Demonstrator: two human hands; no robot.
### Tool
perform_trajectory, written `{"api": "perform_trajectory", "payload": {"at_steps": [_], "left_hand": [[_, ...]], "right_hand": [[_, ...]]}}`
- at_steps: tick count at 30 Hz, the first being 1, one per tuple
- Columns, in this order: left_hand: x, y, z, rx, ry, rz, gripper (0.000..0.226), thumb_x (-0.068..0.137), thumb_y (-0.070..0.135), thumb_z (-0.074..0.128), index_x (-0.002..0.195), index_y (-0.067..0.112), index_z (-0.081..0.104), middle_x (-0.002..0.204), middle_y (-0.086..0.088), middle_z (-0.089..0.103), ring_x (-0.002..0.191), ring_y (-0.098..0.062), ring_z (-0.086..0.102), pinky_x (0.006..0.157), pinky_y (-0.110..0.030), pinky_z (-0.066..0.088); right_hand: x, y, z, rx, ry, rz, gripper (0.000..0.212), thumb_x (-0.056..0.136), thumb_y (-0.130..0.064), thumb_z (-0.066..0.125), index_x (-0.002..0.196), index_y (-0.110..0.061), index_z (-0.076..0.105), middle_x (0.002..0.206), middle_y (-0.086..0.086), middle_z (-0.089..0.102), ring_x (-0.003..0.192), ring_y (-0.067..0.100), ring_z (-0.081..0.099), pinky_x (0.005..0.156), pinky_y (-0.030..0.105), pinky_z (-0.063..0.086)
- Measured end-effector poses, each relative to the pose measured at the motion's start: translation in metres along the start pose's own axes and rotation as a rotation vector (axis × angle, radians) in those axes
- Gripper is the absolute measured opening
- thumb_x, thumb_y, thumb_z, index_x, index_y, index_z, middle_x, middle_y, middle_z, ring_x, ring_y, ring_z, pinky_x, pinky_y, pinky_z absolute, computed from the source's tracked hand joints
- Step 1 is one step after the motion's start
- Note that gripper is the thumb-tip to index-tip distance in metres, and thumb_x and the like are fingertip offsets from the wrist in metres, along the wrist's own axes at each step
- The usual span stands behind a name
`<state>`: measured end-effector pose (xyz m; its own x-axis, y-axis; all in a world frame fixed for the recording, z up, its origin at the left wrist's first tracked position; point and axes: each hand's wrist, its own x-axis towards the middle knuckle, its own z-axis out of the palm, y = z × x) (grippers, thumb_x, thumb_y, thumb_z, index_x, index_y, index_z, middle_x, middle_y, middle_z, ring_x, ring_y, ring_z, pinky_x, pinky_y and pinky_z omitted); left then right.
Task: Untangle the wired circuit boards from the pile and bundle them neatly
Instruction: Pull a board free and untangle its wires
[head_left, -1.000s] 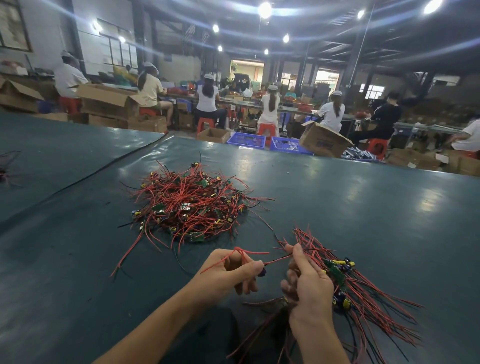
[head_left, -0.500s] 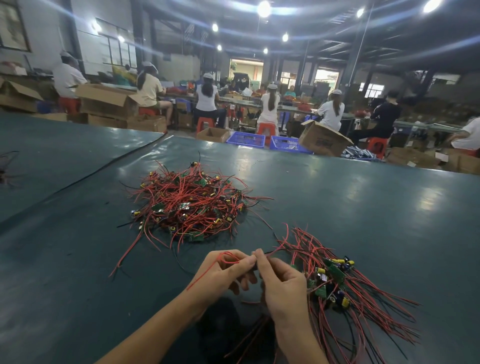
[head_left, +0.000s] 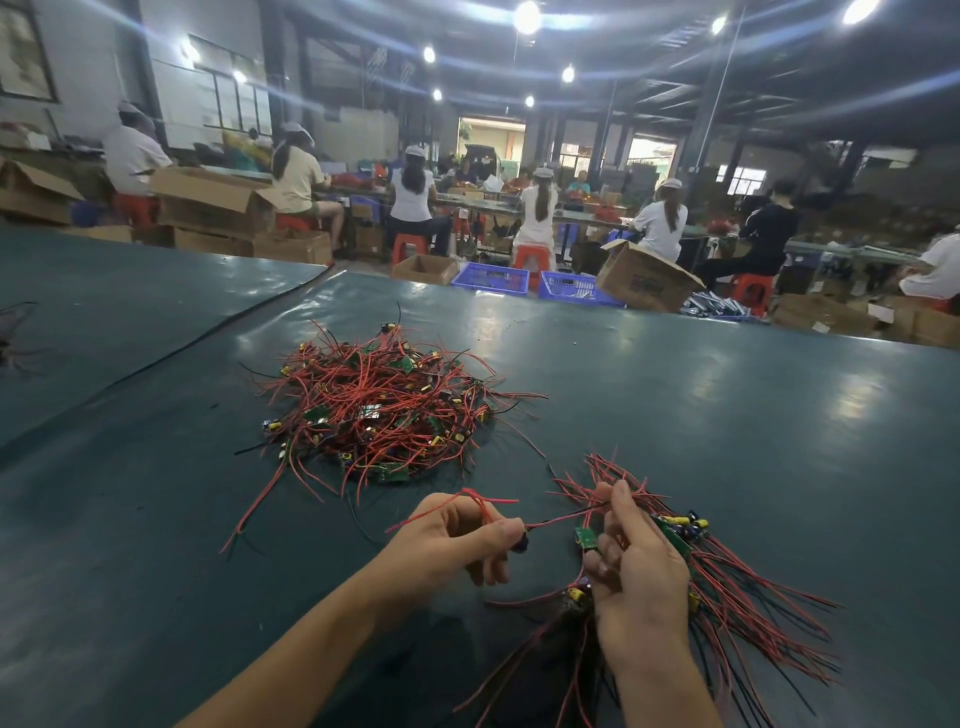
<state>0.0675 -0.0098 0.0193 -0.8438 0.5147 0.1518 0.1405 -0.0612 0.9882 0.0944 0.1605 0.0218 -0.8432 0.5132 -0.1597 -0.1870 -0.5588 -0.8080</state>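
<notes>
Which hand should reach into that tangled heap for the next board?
Probably the left hand: it sits nearer the pile and pinches only a red wire, while the right hand grips the whole bundle.

Left hand (head_left: 457, 540) pinches with curled fingers (head_left: 488, 566); right hand (head_left: 641, 577) beside it grips, forefinger raised.

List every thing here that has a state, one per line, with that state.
pile of wired boards, tangled, lying on the table
bundle, wires roughly aligned, fanned out at the ends
left hand, pinches a red wire
right hand, grips the bundle
cardboard box, flaps open
</notes>
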Motion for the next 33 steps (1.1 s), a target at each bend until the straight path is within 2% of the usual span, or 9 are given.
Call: {"api": "perform_trajectory", "payload": {"at_steps": [4,10,16,19,22,27,28,30,33], "left_hand": [[0.002,-0.002,-0.003,-0.122,0.068,-0.052,0.029,0.069,0.047,0.075,0.068,0.018,0.074,0.063,-0.004,0.063,0.054,-0.010,0.056,0.054,-0.020,0.044],[0.009,-0.004,-0.006,-0.347,0.300,-0.154,0.029,0.062,0.049,0.076,0.057,0.021,0.069,0.061,0.000,0.059,0.052,-0.010,0.055,0.047,-0.019,0.043],[0.010,-0.005,-0.001,-0.268,0.379,-0.118,0.028,0.070,0.049,0.068,0.062,0.022,0.071,0.066,0.000,0.065,0.053,-0.008,0.058,0.046,-0.018,0.044],[0.009,-0.006,-0.002,-0.230,0.373,-0.104,0.029,0.070,0.051,0.067,0.063,0.022,0.071,0.068,-0.001,0.065,0.055,-0.009,0.059,0.047,-0.019,0.045],[0.011,-0.006,-0.004,-0.274,0.408,-0.135,0.031,0.068,0.052,0.068,0.064,0.021,0.069,0.069,-0.002,0.067,0.055,-0.010,0.059,0.046,-0.020,0.045],[0.013,-0.005,-0.011,-0.500,0.499,-0.206,0.033,0.073,0.048,0.067,0.080,0.015,0.069,0.089,-0.009,0.075,0.060,-0.013,0.068,0.043,-0.020,0.046],[0.013,-0.005,-0.012,-0.565,0.512,-0.215,0.033,0.074,0.046,0.067,0.080,0.014,0.069,0.090,-0.010,0.075,0.061,-0.013,0.069,0.042,-0.019,0.048],[0.013,-0.004,-0.016,-0.701,0.546,-0.230,0.036,0.073,0.044,0.068,0.085,0.010,0.071,0.085,-0.009,0.075,0.060,-0.012,0.070,0.039,-0.018,0.048],[0.014,-0.004,-0.023,-0.828,0.561,-0.244,0.044,0.077,0.044,0.067,0.098,0.005,0.068,0.075,-0.003,0.073,0.053,-0.007,0.065,0.038,-0.016,0.047]], "right_hand": [[-0.001,0.001,0.001,0.067,-0.008,-0.013,0.017,0.091,-0.019,0.064,0.079,-0.009,0.072,0.054,-0.008,0.048,0.037,0.002,0.030,0.034,0.015,0.024],[-0.003,0.001,0.000,0.042,-0.065,-0.023,0.023,0.091,-0.016,0.062,0.071,-0.014,0.074,0.056,-0.005,0.046,0.040,0.004,0.030,0.035,0.016,0.024],[-0.005,0.003,0.001,0.029,0.024,-0.093,0.017,0.088,-0.012,0.068,0.075,-0.016,0.078,0.054,-0.008,0.050,0.040,0.003,0.031,0.036,0.017,0.025],[-0.003,0.006,0.000,-0.039,0.091,-0.160,0.008,0.086,-0.010,0.071,0.082,-0.015,0.076,0.060,-0.008,0.063,0.043,0.002,0.044,0.035,0.015,0.033],[-0.003,0.007,-0.001,-0.030,0.090,-0.128,0.009,0.082,-0.014,0.075,0.074,-0.018,0.076,0.067,-0.004,0.069,0.053,0.005,0.061,0.036,0.016,0.040],[-0.008,0.007,0.001,-0.095,-0.096,-0.095,0.005,0.073,-0.020,0.076,0.069,-0.021,0.078,0.069,-0.001,0.069,0.050,0.005,0.056,0.036,0.017,0.039],[-0.010,0.007,0.001,-0.109,-0.157,-0.094,0.004,0.070,-0.020,0.076,0.072,-0.020,0.079,0.071,0.000,0.070,0.051,0.005,0.056,0.037,0.017,0.039],[-0.012,0.007,0.001,-0.140,-0.284,-0.083,0.016,0.067,-0.014,0.076,0.083,-0.015,0.079,0.082,0.004,0.073,0.055,0.007,0.057,0.039,0.018,0.040],[-0.014,0.011,0.002,-0.220,-0.418,-0.080,0.029,0.079,0.005,0.068,0.100,-0.012,0.075,0.095,0.010,0.076,0.059,0.010,0.061,0.042,0.018,0.043]]}}
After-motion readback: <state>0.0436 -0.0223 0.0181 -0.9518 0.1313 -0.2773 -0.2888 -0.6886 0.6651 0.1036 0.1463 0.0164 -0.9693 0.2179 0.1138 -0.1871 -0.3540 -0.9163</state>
